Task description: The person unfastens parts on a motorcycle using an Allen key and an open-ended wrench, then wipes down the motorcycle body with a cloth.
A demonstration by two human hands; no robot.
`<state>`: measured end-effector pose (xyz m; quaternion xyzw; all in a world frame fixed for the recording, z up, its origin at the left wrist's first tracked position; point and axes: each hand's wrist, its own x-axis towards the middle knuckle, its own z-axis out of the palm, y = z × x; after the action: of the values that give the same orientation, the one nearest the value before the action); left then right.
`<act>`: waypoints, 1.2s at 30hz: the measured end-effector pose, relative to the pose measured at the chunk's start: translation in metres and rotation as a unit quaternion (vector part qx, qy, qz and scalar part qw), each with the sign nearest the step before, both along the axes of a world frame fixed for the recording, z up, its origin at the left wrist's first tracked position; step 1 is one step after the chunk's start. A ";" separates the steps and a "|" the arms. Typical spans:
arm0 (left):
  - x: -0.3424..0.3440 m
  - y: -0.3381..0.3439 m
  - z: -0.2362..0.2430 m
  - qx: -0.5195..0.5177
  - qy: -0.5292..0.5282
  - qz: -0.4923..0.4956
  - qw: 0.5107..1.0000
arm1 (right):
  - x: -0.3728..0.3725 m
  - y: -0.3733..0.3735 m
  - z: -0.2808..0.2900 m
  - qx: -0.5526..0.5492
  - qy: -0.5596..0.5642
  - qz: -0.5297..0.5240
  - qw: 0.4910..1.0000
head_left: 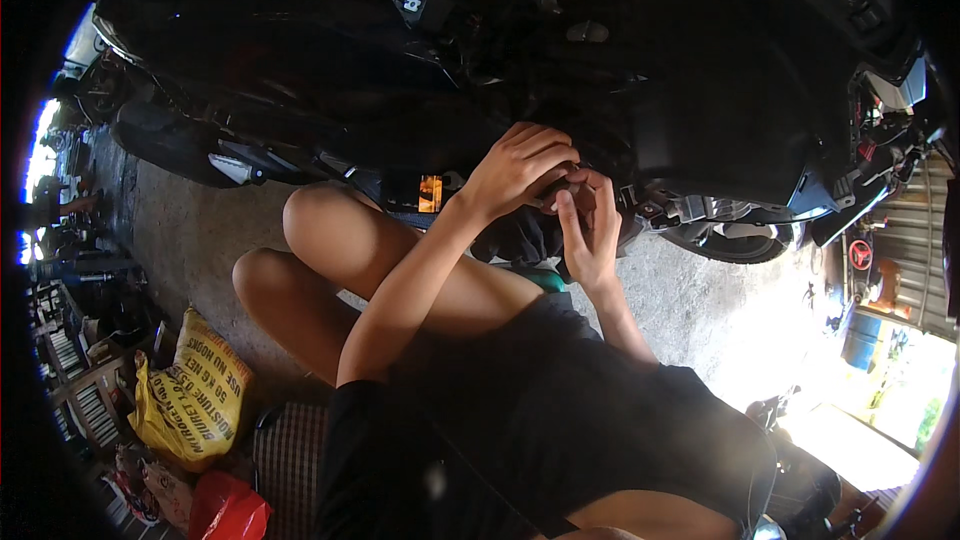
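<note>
Hands [525, 165], fingers curled, close together near black motorcycle [720, 125], anything pinched unclear

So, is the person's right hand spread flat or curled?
Curled: the right hand has its fingers bent over toward the left hand. Whether it grips anything, I cannot tell.

Workshop: black motorbike [715, 125], concrete floor [185, 230], cluttered rack [88, 395].

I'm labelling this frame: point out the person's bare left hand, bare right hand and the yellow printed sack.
Bare left hand [513, 168]: head view, on the back of the hand.
Bare right hand [591, 238]: head view, near the thumb's base.
Yellow printed sack [198, 395]: head view, on its printed side.
</note>
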<state>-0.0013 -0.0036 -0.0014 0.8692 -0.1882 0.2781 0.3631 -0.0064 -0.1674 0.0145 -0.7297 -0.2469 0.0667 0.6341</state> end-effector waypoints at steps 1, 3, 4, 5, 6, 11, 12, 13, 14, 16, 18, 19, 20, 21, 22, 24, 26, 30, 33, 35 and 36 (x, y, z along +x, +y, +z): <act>-0.001 0.000 0.001 -0.008 -0.008 0.008 1.000 | 0.002 0.000 0.000 0.025 -0.006 0.010 1.000; -0.002 0.002 0.002 -0.017 -0.015 0.016 1.000 | 0.003 0.000 0.013 0.013 -0.045 0.020 0.999; -0.002 0.003 0.003 -0.018 -0.005 0.013 1.000 | 0.003 0.001 0.019 0.001 -0.083 0.029 0.996; -0.002 0.004 0.003 -0.020 0.006 0.009 1.000 | 0.003 0.001 0.021 0.001 -0.082 0.030 0.996; -0.002 0.004 0.002 -0.020 0.006 0.010 1.000 | 0.003 0.000 0.022 -0.034 -0.083 0.018 0.996; -0.001 0.001 -0.002 -0.004 -0.001 -0.015 1.000 | 0.010 -0.001 0.030 -0.112 -0.087 -0.052 0.988; -0.002 0.000 0.000 -0.004 0.000 -0.015 1.000 | 0.012 0.000 0.030 -0.112 -0.087 -0.052 0.988; -0.003 -0.001 0.001 -0.010 0.002 -0.011 1.000 | 0.015 0.001 0.030 -0.127 -0.137 -0.054 0.981; -0.003 -0.003 0.002 -0.015 0.005 -0.006 1.000 | 0.017 0.002 0.029 -0.142 -0.186 -0.056 0.971; -0.001 -0.005 0.001 -0.013 -0.004 -0.002 1.000 | 0.019 0.008 0.027 -0.109 -0.184 -0.063 0.975; -0.001 -0.005 0.000 -0.010 -0.013 0.003 1.000 | 0.018 0.010 0.027 -0.077 -0.182 -0.071 0.978; -0.001 -0.003 0.000 -0.008 -0.006 0.008 1.000 | 0.016 0.009 0.030 -0.078 -0.128 -0.084 0.985; -0.001 -0.002 0.000 -0.006 0.000 0.012 1.000 | 0.016 0.010 0.031 -0.078 -0.073 -0.097 0.990; -0.001 -0.001 0.001 -0.006 0.000 0.012 1.000 | 0.016 0.009 0.031 -0.079 -0.073 -0.097 0.989; 0.000 0.002 0.002 -0.014 -0.006 0.014 1.000 | 0.016 0.010 0.030 -0.067 -0.073 -0.089 0.991; -0.002 0.005 0.004 -0.021 -0.011 0.015 1.000 | 0.016 0.010 0.028 -0.045 -0.070 -0.072 0.994; -0.005 0.005 0.007 -0.010 0.013 0.046 0.999 | 0.015 0.004 0.038 -0.091 -0.065 -0.055 0.992; -0.006 0.004 0.007 -0.004 -0.016 0.052 0.999 | 0.026 -0.004 0.031 -0.110 -0.228 -0.025 0.967; -0.003 0.005 0.009 -0.014 -0.025 0.055 0.998 | 0.019 -0.007 0.038 -0.136 -0.197 -0.004 0.971; -0.003 0.004 0.009 -0.036 -0.014 0.058 0.998 | 0.019 -0.003 0.044 -0.093 -0.215 0.029 0.972; -0.003 0.005 0.008 -0.035 -0.013 0.058 0.998 | 0.017 -0.002 0.044 -0.092 -0.214 0.030 0.972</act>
<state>-0.0042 0.0012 0.0062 0.8617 -0.1324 0.3168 0.3737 0.0104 -0.1694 0.0588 -0.7747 -0.3913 -0.0501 0.4942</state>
